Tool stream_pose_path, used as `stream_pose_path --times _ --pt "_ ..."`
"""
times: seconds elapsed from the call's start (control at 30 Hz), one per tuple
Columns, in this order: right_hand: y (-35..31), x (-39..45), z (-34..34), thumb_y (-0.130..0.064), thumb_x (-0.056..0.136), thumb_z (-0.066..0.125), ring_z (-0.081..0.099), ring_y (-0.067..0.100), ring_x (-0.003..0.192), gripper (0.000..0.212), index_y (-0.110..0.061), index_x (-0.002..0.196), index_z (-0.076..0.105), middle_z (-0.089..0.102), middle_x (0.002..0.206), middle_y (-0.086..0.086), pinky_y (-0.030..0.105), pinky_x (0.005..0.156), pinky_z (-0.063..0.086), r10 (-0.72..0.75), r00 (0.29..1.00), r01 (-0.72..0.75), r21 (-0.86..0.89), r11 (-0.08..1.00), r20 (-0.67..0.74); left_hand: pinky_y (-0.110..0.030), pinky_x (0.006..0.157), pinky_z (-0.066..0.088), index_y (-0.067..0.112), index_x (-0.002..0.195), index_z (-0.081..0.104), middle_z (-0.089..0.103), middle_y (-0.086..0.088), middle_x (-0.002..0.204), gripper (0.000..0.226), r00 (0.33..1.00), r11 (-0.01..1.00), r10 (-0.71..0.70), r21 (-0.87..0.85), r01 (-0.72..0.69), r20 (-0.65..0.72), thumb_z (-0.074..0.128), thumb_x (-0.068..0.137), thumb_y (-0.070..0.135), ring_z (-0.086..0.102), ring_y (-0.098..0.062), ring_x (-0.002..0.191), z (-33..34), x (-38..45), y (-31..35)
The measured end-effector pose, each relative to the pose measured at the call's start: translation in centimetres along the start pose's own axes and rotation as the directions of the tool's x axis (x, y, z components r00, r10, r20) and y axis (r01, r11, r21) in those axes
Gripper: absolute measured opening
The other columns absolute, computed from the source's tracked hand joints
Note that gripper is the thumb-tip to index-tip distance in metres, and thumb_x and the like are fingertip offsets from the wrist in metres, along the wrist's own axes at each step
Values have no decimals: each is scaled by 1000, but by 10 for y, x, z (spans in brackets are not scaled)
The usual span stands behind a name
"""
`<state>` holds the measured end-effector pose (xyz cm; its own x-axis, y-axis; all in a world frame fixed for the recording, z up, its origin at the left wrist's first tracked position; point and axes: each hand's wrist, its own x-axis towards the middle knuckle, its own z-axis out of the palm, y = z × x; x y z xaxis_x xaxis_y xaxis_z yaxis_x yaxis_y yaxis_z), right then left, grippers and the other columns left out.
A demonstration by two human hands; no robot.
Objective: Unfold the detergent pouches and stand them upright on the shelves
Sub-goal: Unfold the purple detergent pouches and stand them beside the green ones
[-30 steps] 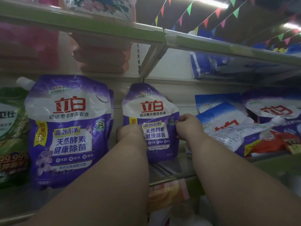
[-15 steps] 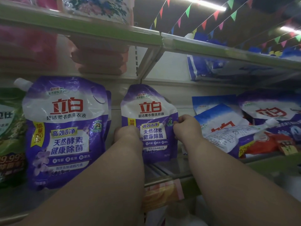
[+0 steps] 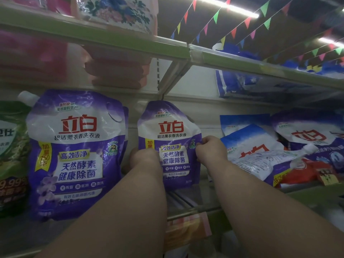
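Shelf (image 3: 188, 216): it runs under my hands and holds the bags up.
Big purple pouch (image 3: 74, 155): it stands tall, left of my grip.
Small purple pouch (image 3: 170, 144): it stands on the shelf between my hands, so it won't flop.
Left hand (image 3: 143, 158): my fingers pinch its left edge.
Right hand (image 3: 210, 151): my fingers pinch its right edge.

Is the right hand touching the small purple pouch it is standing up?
Touching. The head view shows the right hand pinching the right edge of the small purple pouch, fingers curled onto the film.
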<state>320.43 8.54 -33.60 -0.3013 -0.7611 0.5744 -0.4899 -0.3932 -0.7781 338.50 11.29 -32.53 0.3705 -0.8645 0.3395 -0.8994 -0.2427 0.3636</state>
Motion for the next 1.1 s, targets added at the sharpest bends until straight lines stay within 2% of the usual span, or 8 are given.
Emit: stream_pose_path --times 0.13,0.23,0.37,0.47,0.63,0.8,1.0,1.1 --pt "-5 3 2 -21 102 63 70 28 100 19 -13 119 66 71 106 8 40 80 59 16 1000 -15 -23 1000 24 -38 86 49 17 105 55 56 -4 99 35 998 999 -14 -43 12 -64 80 88 33 54 -23 96 4 2 -2" --pt "-10 7 4 -17 101 63 70 28 99 19 -12 119 66 69 104 8 36 72 54 38 997 -35 -51 998 62 -37 79 50 18 116 61 64 -7 109 32 997 998 58 21 -57 -43 77 91 31 54 -21 88 6 1 -6" --pt "-17 14 6 -16 99 67 70 30 102 19 -11 117 65 71 111 12 41 84 61 56 991 -45 -97 994 118 -40 81 49 19 94 52 55 -4 90 39 997 1000 -27 7 28 -73 84 83 39 55 -26 93 3 -1 -7" --pt "-20 18 9 -17 100 68 69 31 104 16 -9 113 64 70 112 13 47 94 62 56 988 -44 -85 995 145 -41 86 54 17 103 55 55 -5 92 34 997 997 3 81 3 -77 80 87 35 58 -27 96 2 -2 -7" --pt "-20 20 19 -16 98 67 71 33 100 11 -8 106 65 71 107 15 50 92 62 52 984 -38 -82 996 171 -43 94 57 17 102 52 56 -7 96 20 995 985 31 173 -14 -96 69 97 26 64 -29 108 0 -5 -9" --pt "-19 19 22 -11 98 66 72 36 98 8 -7 92 61 71 102 18 53 89 64 55 978 -52 -19 998 202 -40 98 55 15 119 61 62 -8 109 21 994 965 61 262 -35 -89 65 100 23 64 -28 113 -3 -8 -11" --pt "-20 18 21 -8 97 68 71 38 103 18 -11 84 56 70 108 21 53 91 63 38 975 -33 -28 999 219 -41 94 58 15 111 62 61 -6 98 19 996 985 37 171 -22 -84 63 101 32 65 -26 102 -3 -4 -13" --pt "-19 16 19 -9 96 70 70 39 106 11 -8 92 60 70 112 21 53 93 62 29 970 -19 -46 999 241 -36 82 55 14 98 55 53 -5 84 22 996 996 26 87 -19 -84 70 98 30 59 -24 90 -4 -5 -11"
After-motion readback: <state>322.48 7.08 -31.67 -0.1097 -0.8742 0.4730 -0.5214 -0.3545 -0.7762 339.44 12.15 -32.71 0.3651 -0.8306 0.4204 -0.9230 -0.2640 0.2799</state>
